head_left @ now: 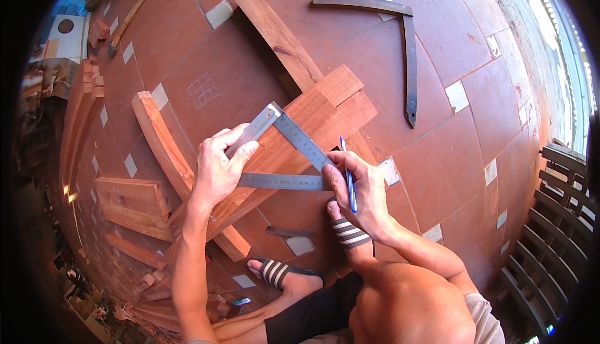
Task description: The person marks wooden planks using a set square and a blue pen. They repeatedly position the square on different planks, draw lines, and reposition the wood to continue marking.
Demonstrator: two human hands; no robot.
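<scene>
My left hand (220, 166) is closed around the thick silver stock of a metal try square (299, 136). The square's marked blade slants down to the right, over a thick reddish wooden beam (300, 119). A steel ruler (281, 182) runs crosswise below it, from beside my left hand to my right fingertips. My right hand (359, 187) grips a blue pen (349, 181), held nearly upright. The right thumb and fingers also meet the blade's end and the ruler's end; how firmly they pinch them is hidden.
Another plank (278, 37) reaches away beneath the beam. A dark L-shaped frame (409, 62) lies at the far right, and a hammer (130, 22) at the far left. Curved wooden pieces (162, 144) lie left. Dark slatted pieces (544, 237) stand right. My sandalled feet (350, 232) are close by.
</scene>
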